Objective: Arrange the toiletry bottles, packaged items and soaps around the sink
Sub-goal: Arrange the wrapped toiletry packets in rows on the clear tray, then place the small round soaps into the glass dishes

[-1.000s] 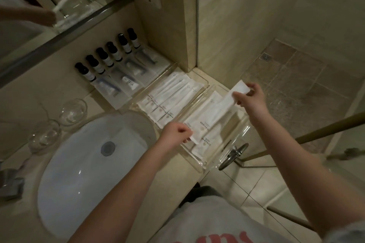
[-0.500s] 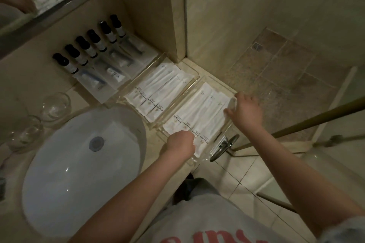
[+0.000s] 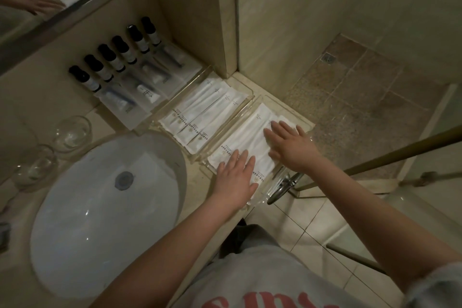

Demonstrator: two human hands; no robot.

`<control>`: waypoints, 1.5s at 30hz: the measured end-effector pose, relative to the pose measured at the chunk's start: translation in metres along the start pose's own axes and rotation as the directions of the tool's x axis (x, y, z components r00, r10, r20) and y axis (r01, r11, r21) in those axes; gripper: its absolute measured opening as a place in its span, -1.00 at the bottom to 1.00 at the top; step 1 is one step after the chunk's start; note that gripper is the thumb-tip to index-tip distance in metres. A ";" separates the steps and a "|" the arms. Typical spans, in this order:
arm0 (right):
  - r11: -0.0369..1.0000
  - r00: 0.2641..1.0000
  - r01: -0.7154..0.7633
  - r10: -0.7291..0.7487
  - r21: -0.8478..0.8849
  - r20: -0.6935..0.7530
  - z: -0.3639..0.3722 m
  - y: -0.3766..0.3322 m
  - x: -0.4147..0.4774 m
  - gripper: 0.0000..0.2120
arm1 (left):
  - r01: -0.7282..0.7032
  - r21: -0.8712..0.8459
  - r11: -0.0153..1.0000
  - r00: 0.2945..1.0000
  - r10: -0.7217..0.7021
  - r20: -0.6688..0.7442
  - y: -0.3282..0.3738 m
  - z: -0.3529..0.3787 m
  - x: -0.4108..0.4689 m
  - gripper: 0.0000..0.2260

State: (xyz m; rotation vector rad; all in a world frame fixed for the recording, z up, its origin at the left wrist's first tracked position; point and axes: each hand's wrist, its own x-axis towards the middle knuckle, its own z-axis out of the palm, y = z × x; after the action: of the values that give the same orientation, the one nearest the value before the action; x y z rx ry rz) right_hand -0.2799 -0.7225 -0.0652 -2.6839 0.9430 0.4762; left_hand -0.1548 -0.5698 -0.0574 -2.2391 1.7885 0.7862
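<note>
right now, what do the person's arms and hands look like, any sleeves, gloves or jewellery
The left hand and right hand are both bare, with no gloves, and no ring, watch or bracelet shows. Both forearms are uncovered. A pale grey sleeve covers the right upper arm, part of a light T-shirt with red lettering on the front.

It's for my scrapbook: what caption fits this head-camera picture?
Left hand and right hand press white packets in a clear tray beside the sink.
</note>
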 end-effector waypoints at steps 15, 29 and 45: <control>1.000 0.999 -0.016 0.015 -0.024 -0.042 0.003 -0.009 -0.003 -0.39 | -0.025 0.042 0.999 0.997 0.022 0.071 -0.010 0.005 0.003 -0.44; 0.991 0.991 0.021 -0.003 0.129 -0.137 -0.016 -0.048 0.000 -0.38 | 0.022 -0.121 0.992 0.990 -0.038 -0.137 -0.037 -0.011 -0.015 -0.47; 0.834 0.839 0.543 -0.532 0.095 -0.116 -0.023 -0.312 0.008 -0.56 | 0.516 -0.469 0.717 0.670 -0.679 -0.300 -0.216 0.019 -0.222 -0.56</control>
State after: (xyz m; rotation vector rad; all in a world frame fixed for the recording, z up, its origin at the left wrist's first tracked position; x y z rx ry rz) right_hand -0.0693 -0.4989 -0.0062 -2.7021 0.1848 0.1710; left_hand 0.0123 -0.3141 -0.0042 -3.2034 0.8828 0.4683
